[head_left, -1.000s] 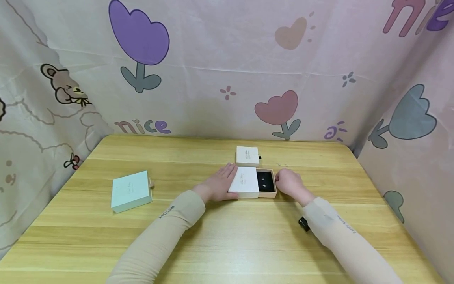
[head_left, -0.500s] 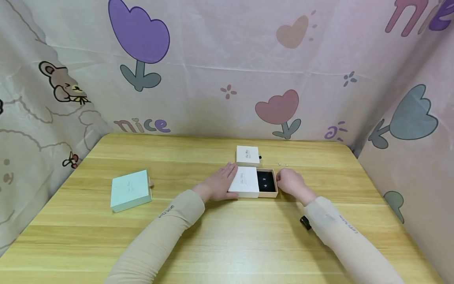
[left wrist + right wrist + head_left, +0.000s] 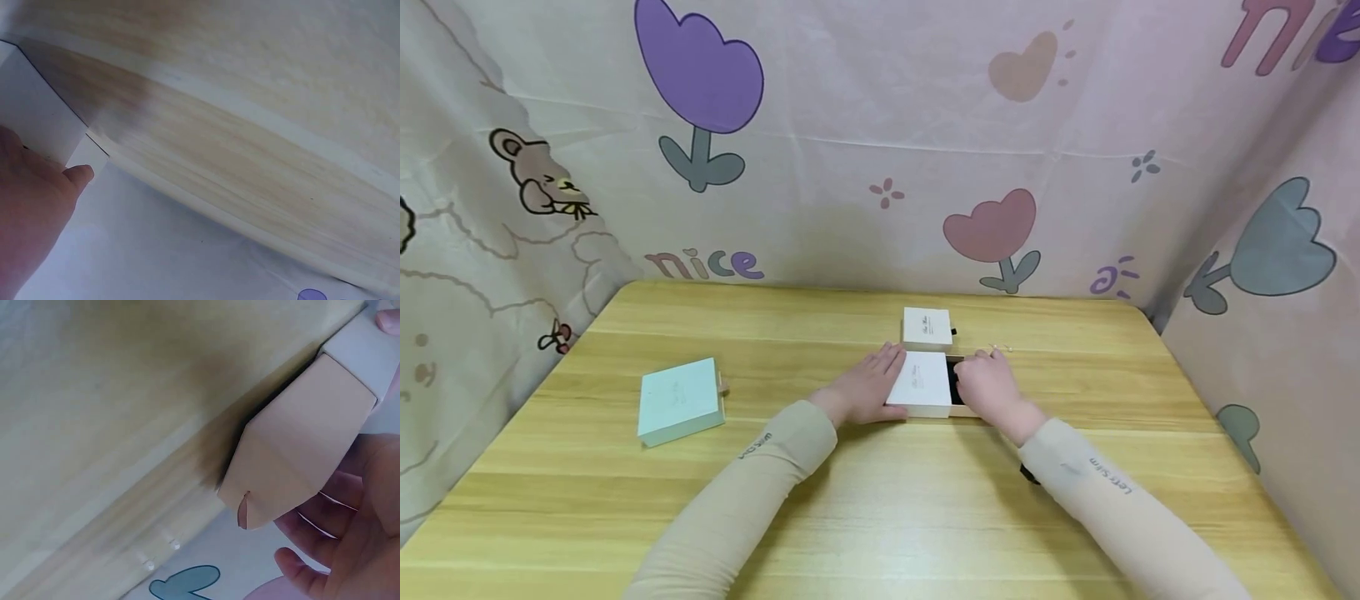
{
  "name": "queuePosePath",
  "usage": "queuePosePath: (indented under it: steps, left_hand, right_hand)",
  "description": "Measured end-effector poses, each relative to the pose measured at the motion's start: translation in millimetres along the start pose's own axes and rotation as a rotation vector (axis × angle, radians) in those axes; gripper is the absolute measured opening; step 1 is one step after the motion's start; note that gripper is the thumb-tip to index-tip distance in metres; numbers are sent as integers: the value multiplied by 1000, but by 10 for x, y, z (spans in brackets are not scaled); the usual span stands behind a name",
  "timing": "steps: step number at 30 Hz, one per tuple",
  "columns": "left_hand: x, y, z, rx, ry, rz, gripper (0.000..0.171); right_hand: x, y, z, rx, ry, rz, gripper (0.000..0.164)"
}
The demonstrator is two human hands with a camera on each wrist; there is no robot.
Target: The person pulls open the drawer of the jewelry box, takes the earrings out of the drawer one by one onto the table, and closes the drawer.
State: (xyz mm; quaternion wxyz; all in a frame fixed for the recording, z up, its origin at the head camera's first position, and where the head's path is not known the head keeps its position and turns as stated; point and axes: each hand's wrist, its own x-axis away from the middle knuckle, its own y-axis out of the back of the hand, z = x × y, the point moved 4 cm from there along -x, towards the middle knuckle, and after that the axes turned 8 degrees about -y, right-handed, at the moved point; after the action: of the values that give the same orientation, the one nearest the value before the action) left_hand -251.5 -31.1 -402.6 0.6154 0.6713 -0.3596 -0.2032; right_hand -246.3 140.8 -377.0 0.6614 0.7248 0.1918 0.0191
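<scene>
A white drawer-style jewellery box (image 3: 919, 383) stands on the wooden table with its beige drawer (image 3: 294, 437) slid partly out to the right. My left hand (image 3: 868, 386) holds the box's sleeve by its left end, thumb along the front side and fingers over the far left corner. Above the drawer is my right hand (image 3: 992, 387), fingers bent down into it over the black insert (image 3: 953, 383). The fingertips are hidden in the head view. In the right wrist view a small ribbon pull (image 3: 242, 512) sticks out of the drawer's end.
Directly behind stands a smaller white box (image 3: 927, 326) with a black tab. Two tiny earrings (image 3: 149, 565) lie on the table to the back right. A mint-green box (image 3: 680, 400) sits at the left. A patterned curtain (image 3: 820, 167) encloses the table.
My right hand has moved left from the drawer's outer end to over its inside, covering the two star-shaped earrings seen there before. The left hand and the box have stayed in place.
</scene>
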Motion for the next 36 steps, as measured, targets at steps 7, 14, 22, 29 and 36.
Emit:
queuePosePath:
  steps: [7, 14, 22, 29, 36]
  left_hand:
    - [-3, -3, 1, 11, 3, 5, 92]
    - [-10, 11, -9, 10, -11, -2, 93]
    - [-11, 20, -2, 12, -5, -3, 93]
    - [-17, 12, 11, 8, 0, 0, 94]
    - [-16, -3, 11, 8, -6, 4, 94]
  right_hand:
    - [-2, 2, 37, 94, -8, -25, 23]
    - [-77, 0, -14, 96, -75, 112, 20]
    - [-203, 22, -42, 85, -107, 333, 19]
    - [-276, 2, -37, 63, -144, 464, 13]
    - [-349, -53, -97, -56, -200, 557, 11]
